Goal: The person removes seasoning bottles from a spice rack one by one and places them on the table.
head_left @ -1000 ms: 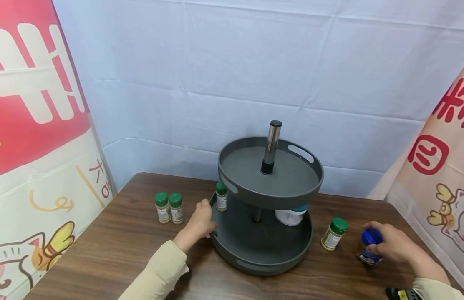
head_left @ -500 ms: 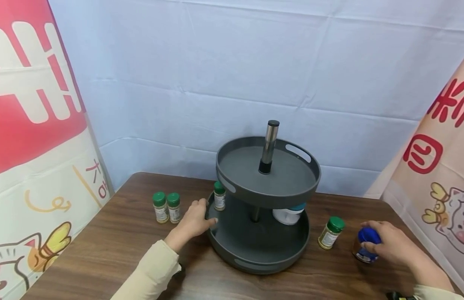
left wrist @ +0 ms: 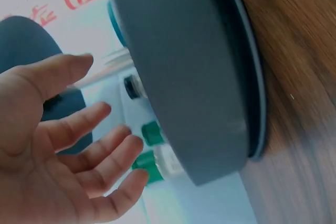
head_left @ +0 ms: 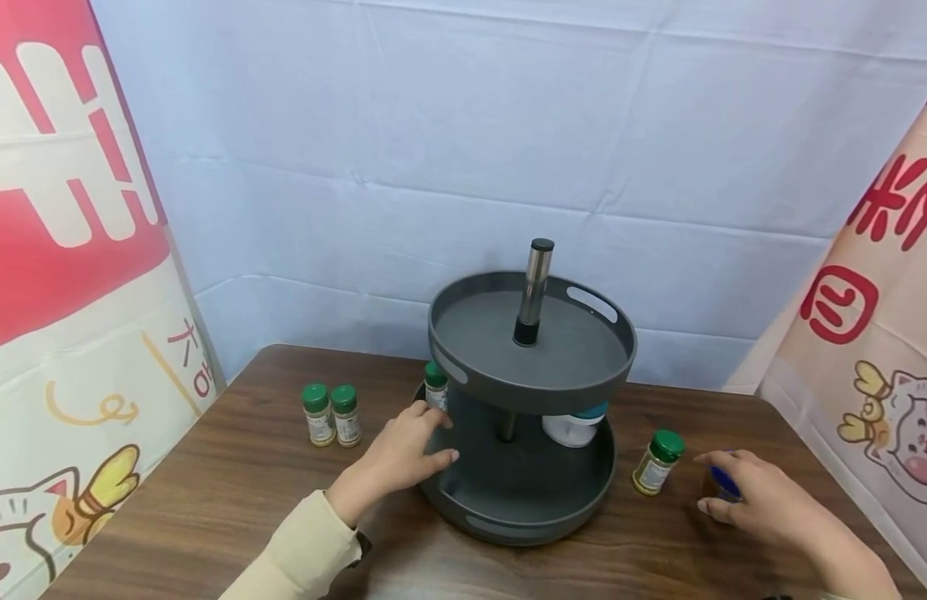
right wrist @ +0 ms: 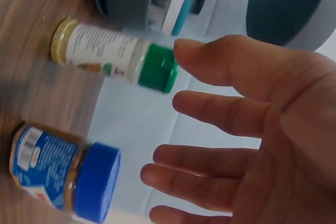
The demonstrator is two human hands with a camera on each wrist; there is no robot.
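My right hand (head_left: 771, 500), fingers spread, holds nothing. It hovers over a blue-lidded jar (right wrist: 50, 166), mostly hidden beneath it in the head view. Beside that jar a green-capped spice bottle (right wrist: 105, 51) stands on the table; my thumb tip is close to its cap in the right wrist view. My left hand (head_left: 396, 446), loosely spread, reaches over the left rim of the dark grey two-tier stand's lower tray (head_left: 523, 533). Near its fingertips, a green-capped spice bottle (head_left: 435, 375) stands inside that tray. No object is in the left hand's fingers.
The stand's upper tray (head_left: 478, 329) has a metal post (head_left: 537, 279) through its middle. A teal-lidded white container (head_left: 572, 431) sits at the lower tray's right. Two green-capped bottles, a left one (head_left: 318, 417) and a right one (head_left: 347, 418), stand on the table's left.
My left hand has shifted from the lower tray's outer rim to over it, thumb now spread out. My right hand's fingers have come away from the blue-lidded jar's lid and straightened toward the left.
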